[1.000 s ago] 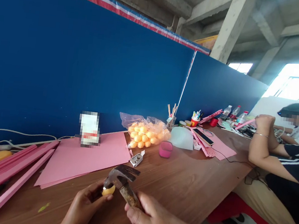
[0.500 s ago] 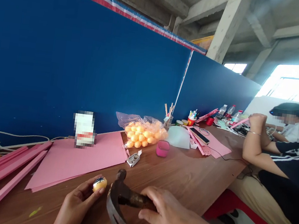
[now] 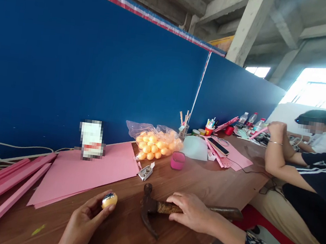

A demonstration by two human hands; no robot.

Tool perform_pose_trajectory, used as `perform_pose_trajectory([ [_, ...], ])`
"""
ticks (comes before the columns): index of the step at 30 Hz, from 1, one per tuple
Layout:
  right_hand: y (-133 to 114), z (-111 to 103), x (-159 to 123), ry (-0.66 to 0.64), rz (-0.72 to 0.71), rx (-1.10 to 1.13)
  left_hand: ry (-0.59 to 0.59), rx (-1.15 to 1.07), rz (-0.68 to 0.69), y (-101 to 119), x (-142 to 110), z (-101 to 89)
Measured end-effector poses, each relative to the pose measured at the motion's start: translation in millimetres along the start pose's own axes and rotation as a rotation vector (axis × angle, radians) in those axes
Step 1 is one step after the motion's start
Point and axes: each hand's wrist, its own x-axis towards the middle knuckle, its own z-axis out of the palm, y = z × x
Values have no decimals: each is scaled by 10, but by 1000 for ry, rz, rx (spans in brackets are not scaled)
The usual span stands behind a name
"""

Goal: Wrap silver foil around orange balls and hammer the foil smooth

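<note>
Between the thumb and fingers of my left hand (image 3: 87, 217) is a small ball (image 3: 109, 201), silvery on top and pale yellow below. My right hand (image 3: 192, 212) lies over the wooden handle of a claw hammer (image 3: 148, 205), thumb and fingers on either side of it. The hammer's head rests on the brown table to the right of the ball, and its handle end reaches past my wrist. Beyond the hammer sits a small opened box (image 3: 146, 172) with tiny metallic pieces in it.
A clear bag of orange balls (image 3: 156, 145) and a pink container (image 3: 177, 161) stand farther back. Pink sheets (image 3: 91, 172) and pink strips (image 3: 3, 185) cover the left side. A co-worker's arm (image 3: 288, 165) leans on the table at right, near a phone (image 3: 218, 146).
My right hand has moved right and lowered the hammer from a tilted, raised hold to lying along the table. The left hand with the ball has hardly moved.
</note>
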Motion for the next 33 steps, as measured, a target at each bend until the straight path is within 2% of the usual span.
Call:
perform_pose_trajectory([
  [8, 250, -46, 36, -19, -25, -53, -15, -9, -8, -30, 16, 5],
  [17, 418, -123, 149, 82, -72, -40, -4, 5, -18, 0, 2, 20],
  [26, 624, -141, 235, 128, -91, -40, -54, -9, 35, -121, 28, -18],
  [30, 533, -310, 274, 99, -79, 33, -53, -87, 25, -118, 28, 2],
  [33, 193, -367, 346, 183, -113, 109, 10, -139, 41, -107, 7, 28],
])
